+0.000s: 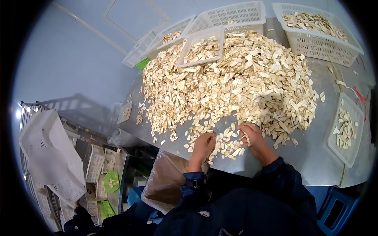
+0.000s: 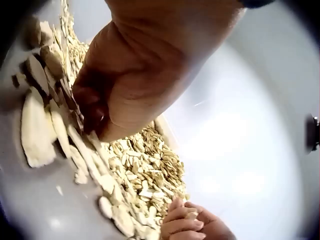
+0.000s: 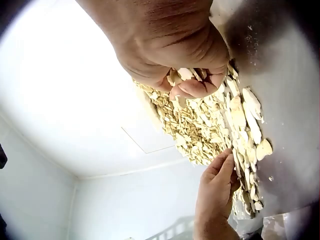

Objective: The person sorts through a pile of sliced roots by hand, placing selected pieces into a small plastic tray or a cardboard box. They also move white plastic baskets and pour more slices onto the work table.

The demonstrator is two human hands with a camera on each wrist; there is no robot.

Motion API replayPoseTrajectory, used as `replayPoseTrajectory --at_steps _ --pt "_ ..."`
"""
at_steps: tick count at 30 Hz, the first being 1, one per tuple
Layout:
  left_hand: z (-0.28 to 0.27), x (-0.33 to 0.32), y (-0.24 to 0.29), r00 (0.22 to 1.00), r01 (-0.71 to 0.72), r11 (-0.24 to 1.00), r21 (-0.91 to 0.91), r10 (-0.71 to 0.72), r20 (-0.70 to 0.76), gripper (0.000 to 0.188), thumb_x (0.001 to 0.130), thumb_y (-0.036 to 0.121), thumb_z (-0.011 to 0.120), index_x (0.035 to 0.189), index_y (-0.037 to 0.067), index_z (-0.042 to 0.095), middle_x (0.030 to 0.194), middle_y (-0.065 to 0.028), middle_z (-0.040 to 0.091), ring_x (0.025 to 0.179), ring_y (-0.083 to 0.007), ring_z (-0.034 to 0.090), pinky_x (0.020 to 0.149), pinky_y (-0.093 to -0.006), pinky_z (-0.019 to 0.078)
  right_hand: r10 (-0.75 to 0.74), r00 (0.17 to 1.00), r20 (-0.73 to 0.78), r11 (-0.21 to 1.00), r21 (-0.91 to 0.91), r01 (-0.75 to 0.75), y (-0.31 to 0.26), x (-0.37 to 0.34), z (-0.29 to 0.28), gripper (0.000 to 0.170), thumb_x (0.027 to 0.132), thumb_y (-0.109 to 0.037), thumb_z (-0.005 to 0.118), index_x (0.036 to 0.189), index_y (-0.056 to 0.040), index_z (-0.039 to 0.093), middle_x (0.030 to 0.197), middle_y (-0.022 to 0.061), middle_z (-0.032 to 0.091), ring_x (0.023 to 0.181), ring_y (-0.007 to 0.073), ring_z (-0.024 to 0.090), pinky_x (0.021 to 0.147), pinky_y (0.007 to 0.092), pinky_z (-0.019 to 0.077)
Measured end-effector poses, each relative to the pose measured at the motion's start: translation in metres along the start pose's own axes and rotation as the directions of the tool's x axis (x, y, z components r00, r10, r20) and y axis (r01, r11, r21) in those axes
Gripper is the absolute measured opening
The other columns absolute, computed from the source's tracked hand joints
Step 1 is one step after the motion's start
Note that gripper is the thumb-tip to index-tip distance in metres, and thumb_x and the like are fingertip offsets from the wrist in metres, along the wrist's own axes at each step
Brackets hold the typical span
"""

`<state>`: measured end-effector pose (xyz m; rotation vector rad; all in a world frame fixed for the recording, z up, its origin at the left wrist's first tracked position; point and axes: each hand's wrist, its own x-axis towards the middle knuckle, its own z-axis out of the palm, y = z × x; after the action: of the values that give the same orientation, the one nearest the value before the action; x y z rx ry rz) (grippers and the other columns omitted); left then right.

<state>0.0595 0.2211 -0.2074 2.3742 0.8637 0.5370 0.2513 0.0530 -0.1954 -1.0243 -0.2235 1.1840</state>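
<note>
A broad heap of pale dried slices, oval and flat with tan edges, covers much of the metal table. In front of it lies a thin scatter of loose slices, between both hands. My left hand is low over the left side of this scatter. In the left wrist view its fingers curl down and the thumb meets them at the slices, pinching at a slice edge. My right hand is at the right of the scatter. Several slices show in its curled fingers, gathered against the palm in the right wrist view.
A clear shallow tray of slices sits on the heap. White baskets stand along the back. Another tray with slices lies at right. Below the front edge is a plastic-lined box. Another person's sleeve shows beside a rack at left.
</note>
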Motion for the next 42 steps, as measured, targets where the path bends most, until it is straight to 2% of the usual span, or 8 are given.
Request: replayPoseTrajectory --at_steps 5,12,15,18,30,33,39,42 --pt "-0.004 0.007 0.0 0.996 0.018 0.988 0.152 -0.004 -0.093 0.023 0.088 0.008 0.067 0.11 0.002 0.069 0.09 -0.0143 0.068 0.074 -0.0223 0.066 0.065 -0.0327 0.0516 0.015 1.0 -0.004 1.0 0.002 -0.015 0.0 0.0 0.0 0.018 0.098 -0.024 0.058 0.1 -0.0077 0.065 0.077 -0.0035 0.051 0.061 0.0057 0.045 0.053 0.0217 0.0352" --pt "-0.018 -0.005 0.021 0.988 0.115 0.992 -0.057 -0.108 0.114 0.024 0.083 0.011 0.071 0.106 0.004 0.069 0.087 -0.0129 0.066 0.07 -0.028 0.064 0.067 -0.036 0.052 0.031 1.0 -0.001 1.0 0.006 -0.031 -0.002 -0.001 0.002 0.017 0.098 -0.024 0.059 0.1 -0.008 0.065 0.077 -0.0033 0.051 0.061 0.0058 0.045 0.053 0.0218 0.0351" --pt "-0.021 -0.011 0.024 0.989 -0.037 0.999 0.037 0.031 0.144 0.025 0.082 0.011 0.072 0.106 0.004 0.069 0.084 -0.0104 0.066 0.07 -0.0248 0.063 0.067 -0.0333 0.0515 0.021 1.0 0.011 1.0 0.006 -0.021 0.0 -0.001 0.002 0.017 0.098 -0.024 0.058 0.1 -0.008 0.065 0.077 -0.0034 0.051 0.062 0.0057 0.045 0.053 0.0217 0.0353" --pt "-0.017 -0.016 0.02 0.991 -0.019 0.999 -0.027 0.022 0.134 0.023 0.084 0.01 0.074 0.106 0.003 0.07 0.078 -0.005 0.063 0.067 -0.0128 0.057 0.062 -0.0279 0.047 0.003 1.0 0.015 1.0 -0.008 -0.003 -0.003 -0.003 0.003 0.017 0.098 -0.024 0.058 0.1 -0.008 0.065 0.077 -0.0036 0.051 0.062 0.0055 0.045 0.053 0.0216 0.0353" --pt "-0.015 -0.021 0.008 0.968 0.133 0.979 -0.154 -0.095 0.234 0.014 0.088 0.009 0.071 0.1 0.001 0.069 0.075 -0.0014 0.062 0.067 -0.0085 0.055 0.062 -0.0258 0.0459 0.009 1.0 -0.006 1.0 0.012 -0.009 -0.002 -0.002 0.003 0.014 0.095 -0.023 0.062 0.095 -0.0093 0.065 0.077 -0.0034 0.052 0.06 0.0051 0.046 0.05 0.0221 0.0351" --pt "-0.006 -0.02 -0.011 0.992 0.087 0.975 -0.203 -0.067 0.104 0.014 0.089 0.009 0.07 0.101 0.001 0.068 0.079 0.0008 0.062 0.069 -0.0066 0.054 0.061 -0.0243 0.0453 0.007 1.0 -0.008 1.0 0.012 -0.007 -0.003 -0.003 0.003 0.014 0.095 -0.023 0.062 0.095 -0.0089 0.065 0.077 -0.0034 0.052 0.059 0.005 0.046 0.05 0.0221 0.0351" --pt "0.004 -0.007 -0.009 0.997 -0.015 0.999 0.047 0.019 -0.075 0.021 0.088 0.008 0.07 0.108 0.003 0.067 0.089 -0.0056 0.064 0.067 -0.0147 0.057 0.062 -0.0278 0.0477 -0.019 1.0 0.006 1.0 -0.009 0.019 0.0 -0.001 0.002 0.016 0.096 -0.024 0.061 0.095 -0.0086 0.065 0.076 -0.0035 0.053 0.059 0.0049 0.045 0.05 0.0216 0.035" --pt "0.002 -0.008 0.002 0.995 0.068 0.982 -0.178 -0.053 0.09 0.024 0.087 0.007 0.069 0.111 0.003 0.066 0.092 -0.0111 0.065 0.067 -0.0205 0.058 0.062 -0.0313 0.0498 0.001 1.0 -0.002 1.0 -0.011 -0.001 0.001 0.0 0.001 0.017 0.096 -0.025 0.061 0.096 -0.0084 0.065 0.076 -0.0035 0.053 0.059 0.0048 0.045 0.051 0.0213 0.0347"
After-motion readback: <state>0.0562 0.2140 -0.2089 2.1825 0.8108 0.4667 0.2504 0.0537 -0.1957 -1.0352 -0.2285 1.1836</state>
